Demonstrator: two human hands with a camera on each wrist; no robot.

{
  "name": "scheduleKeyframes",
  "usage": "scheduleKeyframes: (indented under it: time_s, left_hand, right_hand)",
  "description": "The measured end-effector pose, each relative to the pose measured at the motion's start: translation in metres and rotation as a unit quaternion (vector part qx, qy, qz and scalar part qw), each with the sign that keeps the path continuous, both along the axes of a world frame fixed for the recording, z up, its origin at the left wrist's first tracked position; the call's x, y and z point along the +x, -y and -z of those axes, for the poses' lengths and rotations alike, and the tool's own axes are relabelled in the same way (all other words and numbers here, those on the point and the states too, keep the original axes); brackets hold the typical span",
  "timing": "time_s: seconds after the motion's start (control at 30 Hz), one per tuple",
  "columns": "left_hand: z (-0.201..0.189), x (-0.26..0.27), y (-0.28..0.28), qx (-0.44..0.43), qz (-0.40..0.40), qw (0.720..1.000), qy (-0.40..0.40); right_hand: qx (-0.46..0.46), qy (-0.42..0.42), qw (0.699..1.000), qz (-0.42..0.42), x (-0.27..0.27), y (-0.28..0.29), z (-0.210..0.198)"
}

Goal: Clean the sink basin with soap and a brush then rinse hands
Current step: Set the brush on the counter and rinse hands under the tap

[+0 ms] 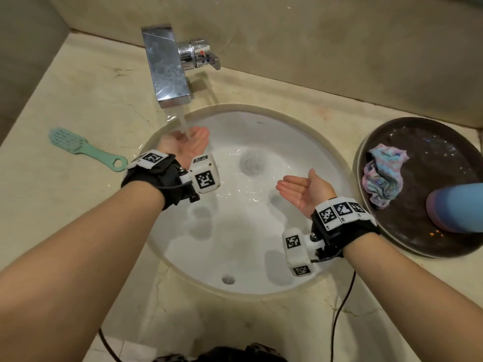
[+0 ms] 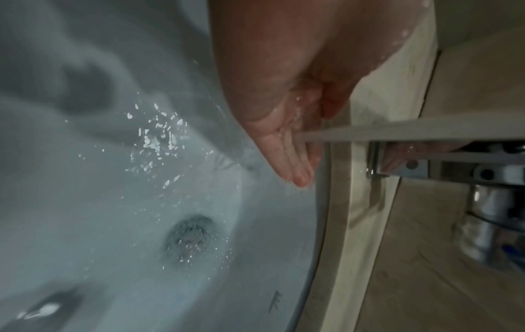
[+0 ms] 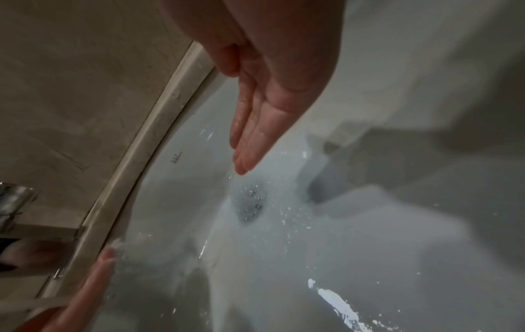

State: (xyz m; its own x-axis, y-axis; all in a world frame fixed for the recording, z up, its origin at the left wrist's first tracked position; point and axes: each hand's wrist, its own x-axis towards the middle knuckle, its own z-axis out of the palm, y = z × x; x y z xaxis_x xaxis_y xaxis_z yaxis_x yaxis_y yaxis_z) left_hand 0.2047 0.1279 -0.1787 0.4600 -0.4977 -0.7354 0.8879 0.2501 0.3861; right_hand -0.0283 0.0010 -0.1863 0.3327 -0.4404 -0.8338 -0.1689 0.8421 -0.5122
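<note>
Water runs from the chrome faucet [image 1: 167, 66] into the white round sink basin [image 1: 300, 142]. My left hand [image 1: 187, 145] lies palm up under the stream [image 1: 184, 126] at the basin's back left, fingers straight and wet [image 2: 290, 157]. Over the basin's right side my right hand [image 1: 300, 190] hovers palm up, fingers straight, wet and empty [image 3: 250, 139]. The drain [image 1: 251, 163] sits between the two hands. A mint green brush [image 1: 81, 148] lies on the counter left of the basin, apart from both hands.
A dark round tray [image 1: 431, 231] at the right holds a crumpled pastel cloth [image 1: 383, 176] and a blue and purple bottle [image 1: 457, 207]. The beige stone counter [image 1: 78, 95] surrounds the basin. A black cable [image 1: 342, 309] hangs over the front edge.
</note>
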Motion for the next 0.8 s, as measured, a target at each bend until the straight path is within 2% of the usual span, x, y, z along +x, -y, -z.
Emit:
scheduleKeyframes:
  time_s: [0.17,0.27,0.33,0.4,0.5,0.63,0.7,0.8]
  left_hand:
    - [-0.003,0.01,-0.012,-0.023,-0.016,1.0,-0.012]
    - [-0.008,0.01,-0.018,-0.058,-0.033,0.997,-0.049]
    - [-0.015,0.008,-0.024,-0.05,-0.03,0.997,-0.049]
    - [-0.017,0.009,-0.032,-0.017,-0.028,0.999,-0.033]
    - [-0.019,0.011,-0.049,0.097,0.036,0.995,-0.013]
    - [-0.028,0.009,-0.067,0.248,0.16,0.955,0.031]
    - [-0.033,0.008,-0.072,0.274,0.183,0.943,0.053]
    - [-0.043,0.008,-0.08,0.27,0.202,0.94,0.058]
  right_hand:
    - [-0.002,0.005,1.0,-0.006,0.003,-0.006,-0.003]
    - [0.0,0.004,1.0,-0.008,0.005,-0.007,-0.006]
    - [0.004,0.005,1.0,-0.011,0.009,-0.008,-0.009]
    - [0.006,0.007,1.0,-0.013,0.015,-0.01,-0.011]
    - [0.007,0.009,1.0,-0.028,0.026,-0.015,-0.012]
    - [0.006,0.006,0.998,-0.057,0.039,-0.029,-0.012]
    - [0.003,-0.002,0.997,-0.074,0.044,-0.035,-0.011]
    - [0.004,-0.003,0.996,-0.092,0.05,-0.043,-0.012]
